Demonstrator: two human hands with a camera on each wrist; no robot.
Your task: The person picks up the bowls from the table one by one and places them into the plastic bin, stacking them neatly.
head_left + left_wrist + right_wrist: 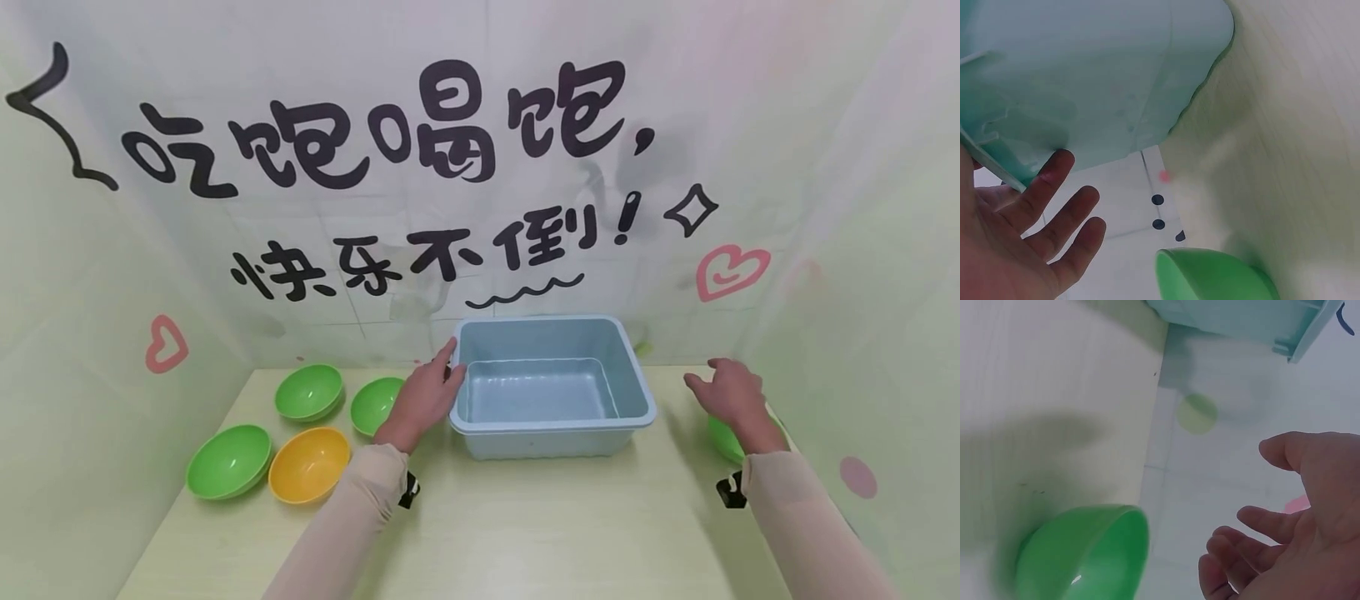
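Note:
A light blue plastic tub (551, 417) stands at the middle of the pale table, its inside bare. My left hand (448, 367) rests against the tub's left rim, fingers straight; in the left wrist view the fingers (1054, 200) lie just under the rim of the tub (1097, 75). My right hand (708, 382) hovers to the right of the tub, apart from it, with relaxed fingers and nothing in it. Partly hidden beneath that hand is a green bowl (722, 439), seen in the right wrist view as the green bowl (1085, 556) below the fingers (1241, 550).
Left of the tub lie three green bowls (308, 392) (375, 404) (228, 461) and a yellow bowl (309, 464). A printed backdrop (480, 167) closes in the table on the back and both sides. The table's front half (525, 525) is bare wood.

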